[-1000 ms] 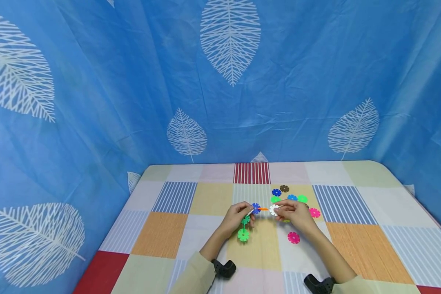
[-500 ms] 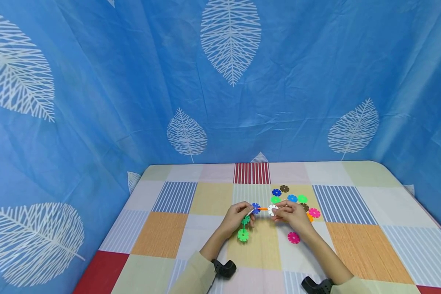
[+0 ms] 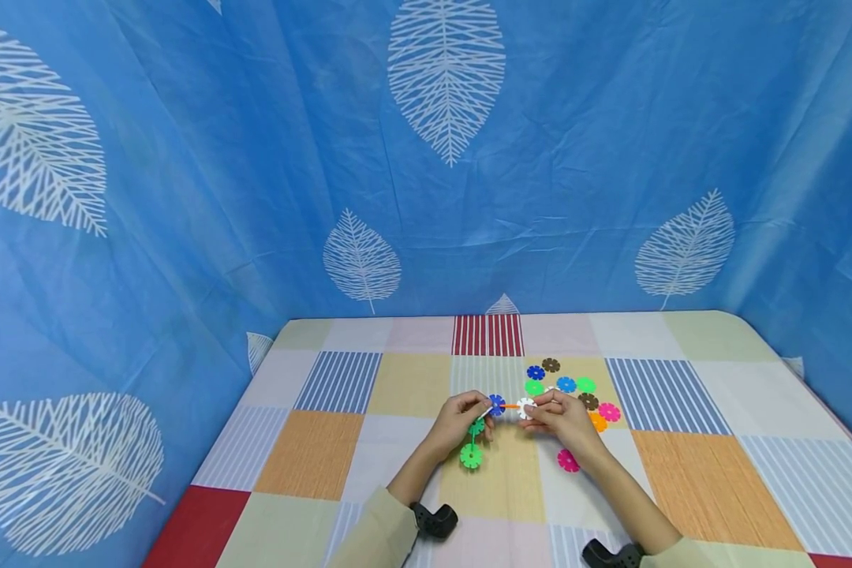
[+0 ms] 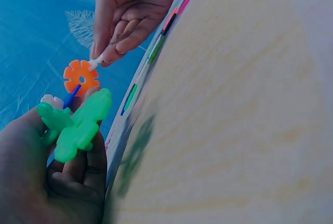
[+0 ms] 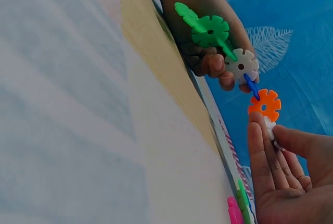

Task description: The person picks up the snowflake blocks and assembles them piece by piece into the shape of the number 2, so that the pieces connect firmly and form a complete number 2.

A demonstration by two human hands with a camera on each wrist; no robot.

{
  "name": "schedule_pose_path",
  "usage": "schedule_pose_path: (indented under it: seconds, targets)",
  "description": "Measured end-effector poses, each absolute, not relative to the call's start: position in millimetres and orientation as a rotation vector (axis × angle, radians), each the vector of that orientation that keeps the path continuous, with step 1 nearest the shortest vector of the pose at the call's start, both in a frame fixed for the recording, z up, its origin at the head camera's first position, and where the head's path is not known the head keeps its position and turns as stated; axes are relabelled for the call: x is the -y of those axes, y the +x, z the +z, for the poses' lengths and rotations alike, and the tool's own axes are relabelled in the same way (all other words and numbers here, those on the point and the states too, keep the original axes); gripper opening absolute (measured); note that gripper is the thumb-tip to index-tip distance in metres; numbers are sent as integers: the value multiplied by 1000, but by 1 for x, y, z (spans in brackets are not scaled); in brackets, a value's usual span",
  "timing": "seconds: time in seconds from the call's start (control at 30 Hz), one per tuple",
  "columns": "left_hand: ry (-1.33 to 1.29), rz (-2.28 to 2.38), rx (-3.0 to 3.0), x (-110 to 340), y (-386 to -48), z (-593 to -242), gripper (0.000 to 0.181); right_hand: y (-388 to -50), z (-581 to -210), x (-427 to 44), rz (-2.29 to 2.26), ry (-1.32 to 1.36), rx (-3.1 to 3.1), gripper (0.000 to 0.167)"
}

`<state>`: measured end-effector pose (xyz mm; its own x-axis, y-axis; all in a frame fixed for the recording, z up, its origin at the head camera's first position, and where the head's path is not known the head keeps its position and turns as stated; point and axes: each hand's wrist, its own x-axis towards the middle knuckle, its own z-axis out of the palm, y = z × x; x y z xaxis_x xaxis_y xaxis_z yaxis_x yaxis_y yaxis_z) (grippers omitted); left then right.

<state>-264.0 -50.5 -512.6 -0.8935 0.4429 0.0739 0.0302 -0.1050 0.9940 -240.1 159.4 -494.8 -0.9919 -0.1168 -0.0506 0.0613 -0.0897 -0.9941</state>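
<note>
My left hand (image 3: 457, 422) grips a chain of slotted plastic snowflake discs by its white disc (image 5: 242, 66). Bright green discs (image 3: 471, 456) hang from the near end of the chain. Toward the right, a blue disc (image 3: 497, 405) and then an orange disc (image 4: 81, 78) continue it. Between thumb and fingers, my right hand (image 3: 564, 422) pinches another white disc (image 3: 526, 408), seen edge-on in the right wrist view. That disc meets the orange one's rim; how deep their slots interlock cannot be told. Both hands are above the table.
Loose discs lie just beyond and beside my right hand, among them a brown disc (image 3: 551, 365), a light blue disc (image 3: 566, 384) and a pink disc (image 3: 610, 412). Another pink disc (image 3: 568, 461) lies under the right wrist. A patchwork cloth (image 3: 312, 455) covers the table.
My right hand has shifted slightly left, bringing its white disc against the orange disc. More loose discs show beside that hand now. The left hand has stayed nearly still.
</note>
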Motion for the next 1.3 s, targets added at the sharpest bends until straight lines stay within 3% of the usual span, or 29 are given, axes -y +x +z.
schedule_pose_path:
  seconds: [0.73, 0.9, 1.07, 1.3]
  targets:
    - [563, 2083, -1852, 54, -252, -489, 24, -239, -506, -149, -2331, -87, -1963, 24]
    - [542, 2070, -1824, 52, -259, -501, 21, -239, -502, -150, -2380, -38, -1962, 34]
    - [546, 2126, -1856, 51, -264, -510, 32, -238, -500, -152, -2389, -40, -1884, 43]
    - [532, 2131, -1887, 52, -266, -513, 33, -240, -501, -152, -2363, -64, -1936, 44]
